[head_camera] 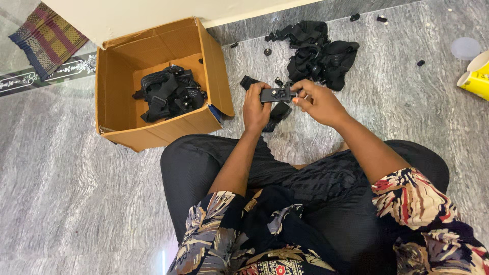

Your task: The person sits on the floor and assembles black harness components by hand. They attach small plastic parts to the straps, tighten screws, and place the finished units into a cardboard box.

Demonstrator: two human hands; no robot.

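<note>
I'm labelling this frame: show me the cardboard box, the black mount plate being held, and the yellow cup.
cardboard box [116, 76], head view, left inner wall.
mount plate [275, 94], head view, middle of its face.
yellow cup [477, 83], head view, side wall.

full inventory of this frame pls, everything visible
cardboard box: 1, brown, open, floor left
strap bundle in box: 1, black
strap pile: 1, black, floor ahead
small loose parts: several, black, scattered top
paper cups: 2, yellow-white, on their sides, right edge
round lid: 1, pale, top right
woven mat: 1, multicolour, top left
mount plate: 1, black, held in both hands
left hand: grips plate's left end
right hand: fingers at plate's right end
</note>
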